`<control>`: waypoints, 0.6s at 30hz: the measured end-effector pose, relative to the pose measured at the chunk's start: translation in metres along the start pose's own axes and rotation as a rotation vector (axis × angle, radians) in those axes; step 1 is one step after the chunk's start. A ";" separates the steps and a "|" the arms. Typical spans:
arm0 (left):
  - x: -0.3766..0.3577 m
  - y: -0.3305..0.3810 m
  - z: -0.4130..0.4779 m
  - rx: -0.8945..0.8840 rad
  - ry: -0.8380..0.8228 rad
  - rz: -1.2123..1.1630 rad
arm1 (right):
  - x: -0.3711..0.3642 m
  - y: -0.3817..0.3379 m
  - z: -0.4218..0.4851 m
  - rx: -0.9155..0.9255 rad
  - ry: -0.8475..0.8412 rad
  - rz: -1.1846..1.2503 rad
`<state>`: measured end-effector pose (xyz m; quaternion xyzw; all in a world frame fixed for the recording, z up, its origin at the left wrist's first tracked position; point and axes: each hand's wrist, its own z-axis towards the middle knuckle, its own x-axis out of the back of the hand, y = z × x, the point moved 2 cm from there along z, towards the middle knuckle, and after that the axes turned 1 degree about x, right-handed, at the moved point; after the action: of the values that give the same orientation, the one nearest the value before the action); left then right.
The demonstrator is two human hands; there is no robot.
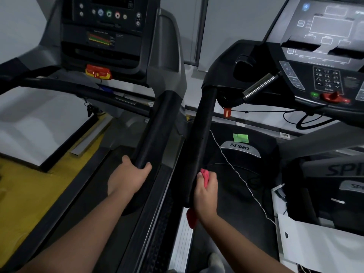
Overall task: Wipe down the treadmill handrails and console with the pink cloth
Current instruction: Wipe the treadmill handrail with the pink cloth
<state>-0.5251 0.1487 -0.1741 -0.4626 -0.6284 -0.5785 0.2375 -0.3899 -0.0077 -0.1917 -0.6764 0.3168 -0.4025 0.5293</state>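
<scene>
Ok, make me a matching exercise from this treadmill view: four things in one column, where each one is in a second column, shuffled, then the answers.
1 left hand
2 pink cloth
3 green sticker
4 red safety knob

A just above the SPIRIT logo
B bunched in the right hand, against the right treadmill's handrail
C at the lower edge of the right console
D gripping the left treadmill's handrail

Pairs: 1-D, 2-B, 3-A, 4-C
</scene>
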 end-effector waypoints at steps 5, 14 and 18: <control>-0.001 0.001 -0.001 -0.003 0.008 0.039 | -0.003 -0.004 0.003 0.340 -0.110 -0.348; 0.001 0.000 -0.005 -0.011 0.030 0.058 | 0.010 0.010 -0.024 0.649 -0.328 -0.508; 0.000 0.000 -0.006 -0.015 0.038 0.073 | 0.008 0.000 -0.009 0.574 -0.343 -0.479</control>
<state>-0.5267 0.1429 -0.1729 -0.4759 -0.6022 -0.5827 0.2670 -0.3941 -0.0182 -0.1890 -0.6131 -0.0678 -0.4676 0.6331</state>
